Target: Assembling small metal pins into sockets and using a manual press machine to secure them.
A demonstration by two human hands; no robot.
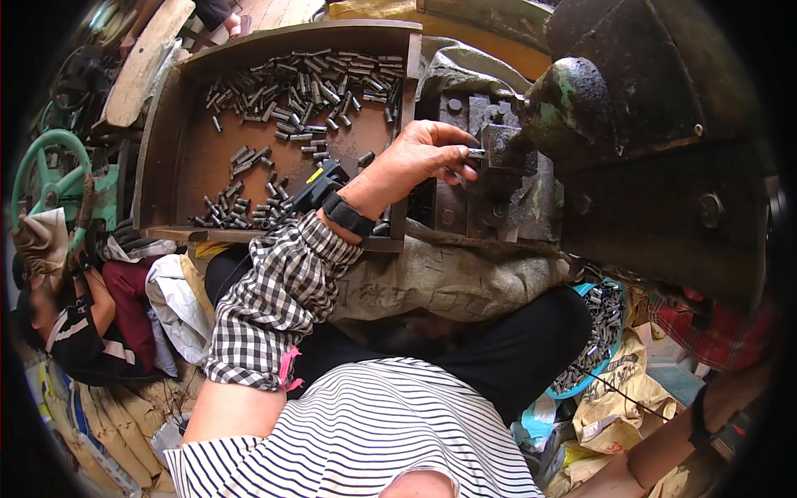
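Note:
My left hand (418,156), in a black-and-white checked sleeve cover, reaches over the right edge of a wooden tray (282,236). Its thumb and fingers pinch a small metal tube (476,153), whose end points right at the dark metal block (508,148) of a press-like machine. Many similar short metal tubes (307,91) lie in the tray, heaped toward the back and the front left. At the lower right, my right forearm stretches outward, and my right hand (741,388) fades into the dark rim beyond a black wristband. Its fingers are hidden.
The heavy machine body (664,207) fills the upper right. Below it, a blue basin (618,319) holds many small metal pieces beside paper sacks (614,390). Sacking (465,278) hangs over my knees. At the left, another person (83,324) sits by a green handwheel (50,170).

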